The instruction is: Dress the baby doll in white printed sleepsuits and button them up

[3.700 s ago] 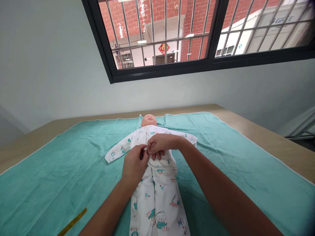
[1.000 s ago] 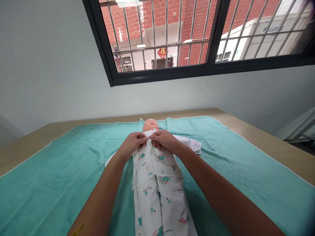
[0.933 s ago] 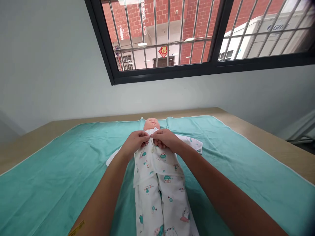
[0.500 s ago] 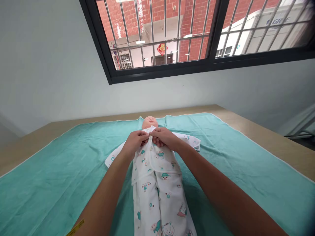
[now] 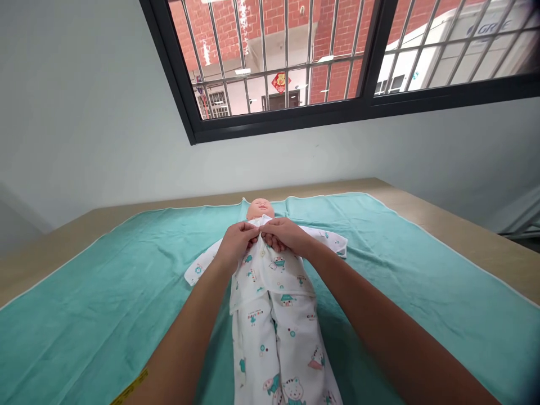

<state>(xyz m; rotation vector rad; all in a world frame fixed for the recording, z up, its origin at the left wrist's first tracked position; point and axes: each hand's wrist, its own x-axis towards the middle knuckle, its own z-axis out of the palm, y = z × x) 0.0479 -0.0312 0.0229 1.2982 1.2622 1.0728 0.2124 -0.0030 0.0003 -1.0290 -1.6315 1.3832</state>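
Note:
A baby doll [image 5: 260,208] lies on its back, its head toward the wall. It wears a white printed baby shirt [image 5: 284,281] with long sleeves spread to both sides, and matching baby trousers [image 5: 291,343]. At the upper chest, my left hand [image 5: 240,243] pinches one front edge of the shirt just below the collar. My right hand [image 5: 284,235] pinches the other edge right beside it, with the fingertips of both hands nearly touching. A button or snap shows lower on the shirt front; whatever fastener sits between my fingers is hidden.
Under the doll a green cloth [image 5: 139,281] covers most of the wooden table [image 5: 464,236]. Beyond the table's far edge stands a white wall [image 5: 270,163] with a dark-framed, barred window [image 5: 278,115] above.
The whole view has shifted slightly, so everything appears a little further right. Both hands keep their pinch on the shirt front, with hardly any movement.

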